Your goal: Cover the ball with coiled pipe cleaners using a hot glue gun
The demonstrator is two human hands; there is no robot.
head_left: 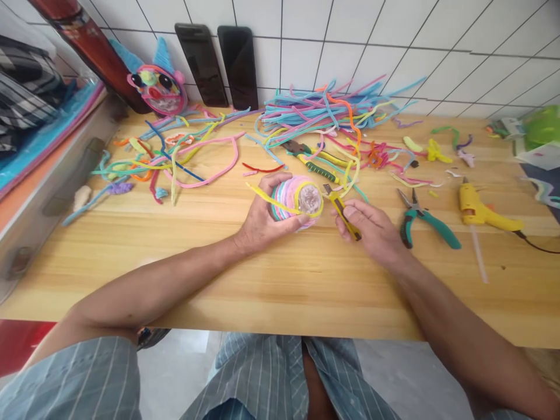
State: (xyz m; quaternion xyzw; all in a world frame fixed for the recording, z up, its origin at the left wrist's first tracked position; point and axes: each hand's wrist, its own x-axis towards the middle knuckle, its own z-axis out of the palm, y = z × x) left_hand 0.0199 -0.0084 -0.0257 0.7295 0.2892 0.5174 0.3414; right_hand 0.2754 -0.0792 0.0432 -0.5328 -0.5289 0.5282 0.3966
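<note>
My left hand (261,219) is wrapped round a small cup-like object (294,198) covered in pastel pipe cleaners, lying on its side with its clear mouth facing right. A yellow pipe cleaner (280,204) runs across it and rings the mouth. My right hand (370,227) grips a yellow utility knife (343,213), its tip pointing up-left, a little right of the wrapped object. Both hands rest on the wooden table (262,280).
Loose pipe cleaners (324,116) are heaped at the back centre, with more (170,157) spread at left. Green-handled pliers (422,219) and a yellow glue gun (481,211) lie at right. A pipe-cleaner face figure (157,87) and two dark phones (221,64) lean on the tiled wall.
</note>
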